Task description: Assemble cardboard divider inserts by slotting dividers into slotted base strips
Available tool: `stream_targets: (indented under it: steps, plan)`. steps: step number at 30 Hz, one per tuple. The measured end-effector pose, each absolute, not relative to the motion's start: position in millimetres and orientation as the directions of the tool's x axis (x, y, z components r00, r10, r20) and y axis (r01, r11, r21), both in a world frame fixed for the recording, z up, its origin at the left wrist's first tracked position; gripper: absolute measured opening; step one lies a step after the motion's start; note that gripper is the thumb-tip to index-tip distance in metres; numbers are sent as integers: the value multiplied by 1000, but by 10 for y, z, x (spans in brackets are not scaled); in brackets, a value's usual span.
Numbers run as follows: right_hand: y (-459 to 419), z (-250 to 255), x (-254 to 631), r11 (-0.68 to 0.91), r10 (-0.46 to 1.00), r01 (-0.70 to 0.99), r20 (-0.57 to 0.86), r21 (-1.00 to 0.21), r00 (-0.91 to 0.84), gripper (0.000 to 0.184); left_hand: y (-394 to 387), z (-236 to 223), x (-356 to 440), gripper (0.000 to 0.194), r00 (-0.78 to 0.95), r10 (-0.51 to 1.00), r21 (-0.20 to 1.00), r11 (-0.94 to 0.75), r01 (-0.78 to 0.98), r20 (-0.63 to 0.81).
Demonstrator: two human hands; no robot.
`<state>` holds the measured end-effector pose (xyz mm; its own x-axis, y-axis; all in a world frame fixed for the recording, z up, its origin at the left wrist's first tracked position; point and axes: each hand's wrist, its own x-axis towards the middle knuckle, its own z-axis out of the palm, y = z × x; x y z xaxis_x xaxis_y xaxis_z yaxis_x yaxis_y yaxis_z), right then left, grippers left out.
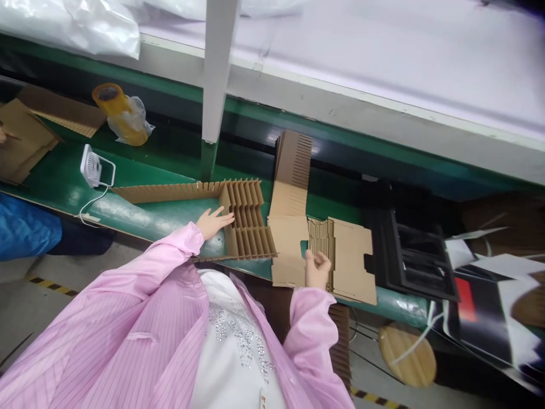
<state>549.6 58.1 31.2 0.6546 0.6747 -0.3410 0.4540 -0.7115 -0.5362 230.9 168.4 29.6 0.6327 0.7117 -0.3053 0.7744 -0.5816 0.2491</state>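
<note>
A partly filled cardboard divider grid (247,218) stands on the green bench, several slotted partitions upright in a row at its right end. My left hand (214,222) is open, fingers spread, with its fingertips against the leftmost partition. To the right, my right hand (317,269) is closed, fingers curled, over the near end of a stack of narrow cardboard strips (322,236). Whatever is between those fingers is hidden. The strips lie between two flat cardboard pieces, a left one (287,250) and a right one (352,261). Behind stands a pile of long slotted cardboard strips (292,170).
A small white fan (91,166) and a yellow tape roll (123,113) are at the left. A white post (217,68) rises from the bench. Black trays (417,250) lie at the right. At the far left, another person's blue sleeve (28,227) shows near cardboard sheets.
</note>
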Motion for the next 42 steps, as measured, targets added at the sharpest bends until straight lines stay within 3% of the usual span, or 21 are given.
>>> stream_targets:
  steps: [3,8,12,16,20,23,27,29,31,35,38,42]
  plan:
    - [396,51,5709,-814,568,440,-362,-379,740,96,1681,311,2291,81,629,710,238,-583,777,-316]
    - [183,-211,5767,-844,536,483,-432,-235,726,88,1678,349,2291,85,606,713,219,-567,794,-353]
    - [199,-163,5878,-834,547,514,-428,-202,719,88,1648,456,2349,83,586,709,218,-547,808,-393]
    - [245,46,6002,-793,607,558,-393,-245,690,72,1423,603,2399,64,549,801,307,-474,825,-238]
    - [272,309,6020,-779,624,554,-292,-293,724,43,1042,706,2410,46,411,901,418,-323,850,-140]
    - [300,570,5913,-745,649,571,-174,-345,741,35,791,713,2438,40,396,891,454,-264,851,-223]
    - [329,1044,5593,-573,670,641,158,-512,725,47,615,638,2515,40,434,804,426,-253,868,-407]
    - [327,1282,5383,-454,722,696,228,-557,653,54,595,592,2537,39,441,779,392,-273,879,-446]
    - [314,1464,5159,-390,810,713,151,-582,566,60,603,555,2535,35,448,773,366,-298,881,-450]
    - [275,1617,4728,-329,941,731,-143,-598,307,67,627,522,2500,35,454,779,349,-320,881,-433]
    - [249,1646,4496,-305,944,804,-273,-510,185,62,622,515,2490,36,451,786,338,-324,883,-423]
    - [241,1687,4380,-311,929,870,-314,-382,195,57,613,501,2488,36,458,793,363,-322,875,-402]
